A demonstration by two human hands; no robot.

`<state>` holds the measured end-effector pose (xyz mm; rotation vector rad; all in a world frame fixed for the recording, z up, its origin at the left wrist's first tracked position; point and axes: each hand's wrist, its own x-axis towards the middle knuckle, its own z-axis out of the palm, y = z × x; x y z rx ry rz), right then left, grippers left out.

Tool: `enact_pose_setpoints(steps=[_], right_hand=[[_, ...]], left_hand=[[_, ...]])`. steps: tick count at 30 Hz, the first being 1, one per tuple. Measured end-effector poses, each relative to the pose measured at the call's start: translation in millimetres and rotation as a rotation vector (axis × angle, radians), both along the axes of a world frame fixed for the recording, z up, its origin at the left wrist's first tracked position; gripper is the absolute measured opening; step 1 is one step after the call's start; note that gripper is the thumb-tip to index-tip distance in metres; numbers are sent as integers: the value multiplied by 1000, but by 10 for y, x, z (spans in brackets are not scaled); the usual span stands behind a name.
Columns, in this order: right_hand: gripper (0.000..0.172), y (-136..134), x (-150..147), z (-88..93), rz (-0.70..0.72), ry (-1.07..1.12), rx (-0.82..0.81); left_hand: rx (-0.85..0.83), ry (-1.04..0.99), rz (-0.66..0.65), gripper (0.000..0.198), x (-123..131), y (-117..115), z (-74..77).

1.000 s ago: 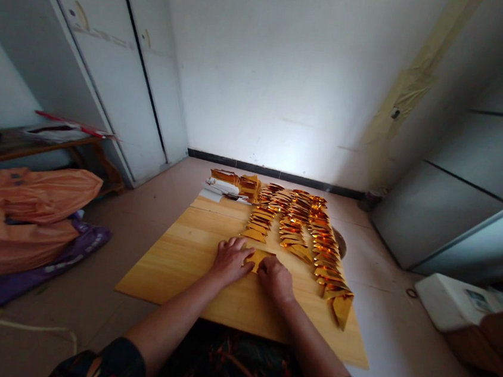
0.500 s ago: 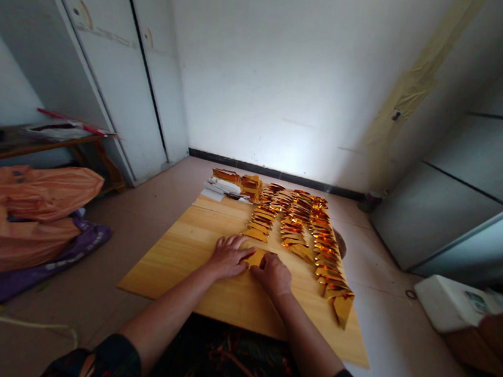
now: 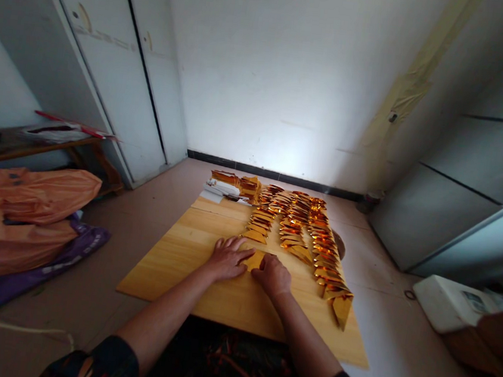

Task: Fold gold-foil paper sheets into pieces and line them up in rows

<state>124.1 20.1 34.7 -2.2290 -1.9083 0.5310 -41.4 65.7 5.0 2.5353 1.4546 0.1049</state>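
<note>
A small sheet of gold paper (image 3: 253, 259) lies on the wooden board (image 3: 167, 263) between my hands. My left hand (image 3: 226, 259) rests on the board with its fingers spread, thumb and index at the paper's left edge. Curled fingers of my right hand (image 3: 273, 275) hold the paper's right side; the fingertips are partly hidden. Beyond them, rows of folded gold foil paper pieces (image 3: 291, 235) run along the right part of the board.
Stacked gold paper (image 3: 249, 189) and a white wrapper (image 3: 222, 186) sit at the board's far left corner. Orange and purple bags (image 3: 30, 195) lie on the floor to the left. A white box (image 3: 443, 305) stands at right, near grey cabinets (image 3: 464, 169).
The view has shifted very slightly. My right fingers have shifted a little on the gold paper, while my left hand stays nearly in place.
</note>
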Motion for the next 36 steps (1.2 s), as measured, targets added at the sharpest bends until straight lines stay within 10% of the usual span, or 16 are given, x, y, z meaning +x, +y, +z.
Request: enact_pose_setpoints(steps=[29, 36], right_hand=[[20, -17, 470, -220, 50, 217, 125], [15, -137, 487, -302, 440, 126, 411]], left_hand=[[-165, 125, -68, 62, -45, 115, 171], [-90, 61, -74, 72, -38, 72, 157]])
